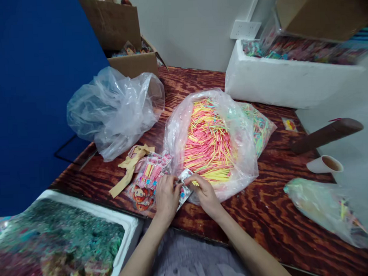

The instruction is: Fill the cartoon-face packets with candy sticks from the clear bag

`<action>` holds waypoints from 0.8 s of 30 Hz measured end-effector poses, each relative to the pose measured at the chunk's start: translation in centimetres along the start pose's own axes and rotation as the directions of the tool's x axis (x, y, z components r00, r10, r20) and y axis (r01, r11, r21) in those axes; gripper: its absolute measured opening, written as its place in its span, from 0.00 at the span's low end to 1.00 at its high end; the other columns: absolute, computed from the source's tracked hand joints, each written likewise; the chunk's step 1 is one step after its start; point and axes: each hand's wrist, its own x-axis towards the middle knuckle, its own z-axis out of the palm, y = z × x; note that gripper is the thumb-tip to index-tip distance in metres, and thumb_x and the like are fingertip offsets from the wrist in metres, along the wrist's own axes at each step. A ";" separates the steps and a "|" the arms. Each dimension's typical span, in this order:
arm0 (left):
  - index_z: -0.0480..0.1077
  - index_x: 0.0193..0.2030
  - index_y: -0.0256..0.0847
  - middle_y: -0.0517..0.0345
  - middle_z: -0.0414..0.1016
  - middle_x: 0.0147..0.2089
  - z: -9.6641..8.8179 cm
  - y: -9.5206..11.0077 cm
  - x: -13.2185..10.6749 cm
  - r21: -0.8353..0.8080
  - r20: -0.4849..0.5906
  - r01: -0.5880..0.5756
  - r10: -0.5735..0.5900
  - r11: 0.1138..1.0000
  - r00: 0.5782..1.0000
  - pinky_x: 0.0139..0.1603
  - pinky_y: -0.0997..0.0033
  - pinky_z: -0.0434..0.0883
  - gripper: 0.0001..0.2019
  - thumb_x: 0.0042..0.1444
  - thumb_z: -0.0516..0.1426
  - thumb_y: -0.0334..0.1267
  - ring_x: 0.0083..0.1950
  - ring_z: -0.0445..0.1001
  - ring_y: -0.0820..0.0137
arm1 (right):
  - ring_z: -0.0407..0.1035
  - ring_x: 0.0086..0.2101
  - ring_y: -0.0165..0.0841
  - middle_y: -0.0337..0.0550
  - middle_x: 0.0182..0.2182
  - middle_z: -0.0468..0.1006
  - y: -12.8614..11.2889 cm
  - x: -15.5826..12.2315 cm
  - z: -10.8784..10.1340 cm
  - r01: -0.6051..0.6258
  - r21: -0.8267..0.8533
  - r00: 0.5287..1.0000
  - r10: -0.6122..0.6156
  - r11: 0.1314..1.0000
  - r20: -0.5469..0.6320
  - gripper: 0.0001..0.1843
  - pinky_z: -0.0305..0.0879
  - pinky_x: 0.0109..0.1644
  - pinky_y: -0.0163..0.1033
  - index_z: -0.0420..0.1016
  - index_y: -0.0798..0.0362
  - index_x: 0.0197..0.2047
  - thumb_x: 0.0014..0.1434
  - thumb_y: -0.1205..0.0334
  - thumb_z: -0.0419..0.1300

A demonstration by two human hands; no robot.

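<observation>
My left hand [167,197] is closed on the edge of a small printed packet [184,195], white with blue and red marks. Close beside it, my right hand [206,194] has its fingers curled round a few thin yellow sticks [195,183], their ends showing at the packet's top. Just beyond both hands stands a large clear plastic bag [246,168], its mouth wide, full of pink and yellow sticks [207,143]. Left of my left hand lie printed packets [149,172] with cartoon figures and pink and yellow sticks. Fingers hide part of the held packet.
A crumpled clear bag [118,108] and tan strips [127,173] lie left. Foam boxes [260,77] and a cardboard box [135,65] stand behind. Rightward are a paper cup [321,164], a brown tube [327,136] and a plastic bag [321,209]. Another foam box [129,234] sits lower left.
</observation>
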 end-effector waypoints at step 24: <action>0.73 0.54 0.44 0.52 0.75 0.43 -1.5 -0.8 2.1 -0.141 0.155 -0.071 0.093 0.987 0.984 0.45 0.66 0.69 0.16 0.65 0.49 0.37 0.44 0.73 0.65 | 0.69 0.39 0.35 0.41 0.34 0.74 -0.2 -0.9 -1.5 -0.022 -0.043 0.999 0.020 0.999 -0.030 0.11 0.62 0.46 0.39 0.72 0.50 0.37 0.61 0.70 0.50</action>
